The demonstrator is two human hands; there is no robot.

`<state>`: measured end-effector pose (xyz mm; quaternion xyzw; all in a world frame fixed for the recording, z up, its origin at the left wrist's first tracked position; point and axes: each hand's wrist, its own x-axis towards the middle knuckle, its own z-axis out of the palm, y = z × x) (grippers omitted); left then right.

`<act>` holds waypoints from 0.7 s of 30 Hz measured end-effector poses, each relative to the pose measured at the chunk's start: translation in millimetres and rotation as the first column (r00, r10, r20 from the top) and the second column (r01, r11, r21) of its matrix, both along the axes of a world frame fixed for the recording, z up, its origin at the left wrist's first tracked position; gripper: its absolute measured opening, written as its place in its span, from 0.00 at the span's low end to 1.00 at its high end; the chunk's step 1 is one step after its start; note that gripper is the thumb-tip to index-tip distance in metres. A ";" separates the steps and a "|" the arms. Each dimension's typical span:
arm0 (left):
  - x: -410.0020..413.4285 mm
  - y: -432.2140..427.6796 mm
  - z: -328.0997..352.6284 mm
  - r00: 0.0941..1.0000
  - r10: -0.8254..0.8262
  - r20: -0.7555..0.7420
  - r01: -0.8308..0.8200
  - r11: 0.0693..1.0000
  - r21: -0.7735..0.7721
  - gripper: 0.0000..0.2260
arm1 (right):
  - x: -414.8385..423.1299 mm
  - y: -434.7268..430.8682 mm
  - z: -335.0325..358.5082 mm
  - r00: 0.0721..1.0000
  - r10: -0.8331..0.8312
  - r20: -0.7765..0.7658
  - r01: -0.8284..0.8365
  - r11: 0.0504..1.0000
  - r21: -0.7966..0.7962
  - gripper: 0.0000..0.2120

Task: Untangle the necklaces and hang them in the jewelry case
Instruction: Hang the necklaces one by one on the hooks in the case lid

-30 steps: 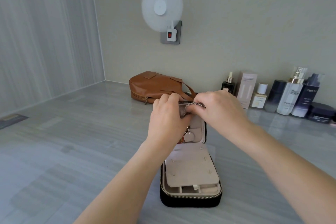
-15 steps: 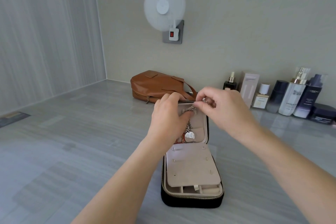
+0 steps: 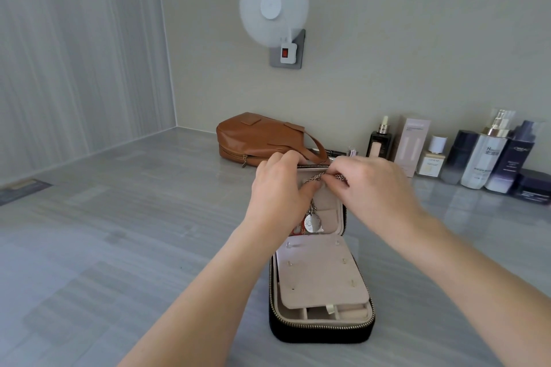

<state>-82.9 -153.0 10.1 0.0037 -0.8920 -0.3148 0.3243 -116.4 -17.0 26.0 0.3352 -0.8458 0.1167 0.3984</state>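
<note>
On the grey surface (image 3: 119, 247), a brown bag (image 3: 262, 140) lies behind the open jewelry case (image 3: 322, 328). The left hand (image 3: 280, 191) pinches a silver necklace (image 3: 316, 179) against the raised lid's top edge, probably steadying the chain near the hooks; its round pendant (image 3: 312, 223) dangles below. The right hand (image 3: 372, 188), fingers (image 3: 335, 174) pressed together, pinches the chain's other stretch, apparently to seat it. Bottles (image 3: 483, 164) line the wall.

Handbag (image 3: 262, 140) behind jewelry case (image 3: 322, 328); bottles (image 3: 483, 161) right.
</note>
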 end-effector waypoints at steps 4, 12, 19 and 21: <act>2.2 1.4 0.0 0.999 0.016 -0.042 -0.015 1.000 0.016 0.13 | 5.4 -7.2 6.9 0.986 -0.020 0.163 0.041 0.991 -0.128 0.06; 2.1 3.7 1.7 0.998 0.032 -0.045 -0.029 0.998 0.051 0.12 | 9.9 -6.6 14.1 0.919 -0.007 0.395 0.114 0.962 -0.248 0.08; 1.4 1.6 1.9 0.999 0.038 0.007 -0.038 0.997 0.073 0.12 | 9.6 -5.6 11.1 0.794 0.004 0.608 0.184 0.951 -0.247 0.09; 1.1 0.9 1.8 0.999 0.042 0.011 -0.042 0.996 0.083 0.13 | 11.6 -4.1 9.6 0.749 0.029 0.662 0.189 0.948 -0.255 0.11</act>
